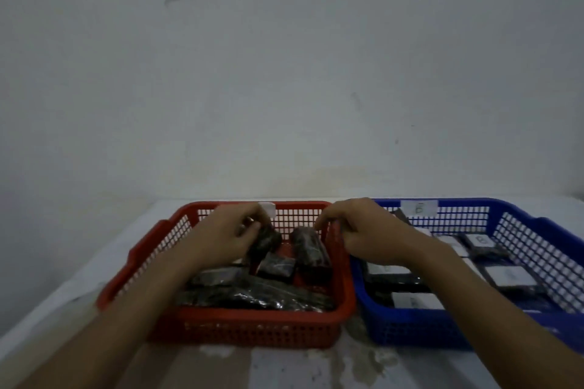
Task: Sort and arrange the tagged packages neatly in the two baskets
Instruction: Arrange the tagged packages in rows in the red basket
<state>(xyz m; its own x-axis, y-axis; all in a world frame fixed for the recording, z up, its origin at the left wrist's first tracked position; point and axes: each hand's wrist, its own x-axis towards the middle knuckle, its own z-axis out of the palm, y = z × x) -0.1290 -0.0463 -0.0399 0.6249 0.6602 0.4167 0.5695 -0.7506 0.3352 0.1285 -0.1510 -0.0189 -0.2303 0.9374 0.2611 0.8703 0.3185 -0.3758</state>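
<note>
Left hand (234, 234) grips dark package (267, 241), long axis near upright, at the far middle of red basket (237, 328). Second package (308, 248) stands by that basket's right wall, nearest right hand (366, 234); fingers curled, hold unclear.

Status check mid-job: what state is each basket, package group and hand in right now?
Red basket: holds jumbled dark packages.
Blue basket: holds flat packages, white tags up.
Left hand: grips a tilted package above the pile.
Right hand: fingers curled over the baskets' adjoining walls; grip unclear.
</note>
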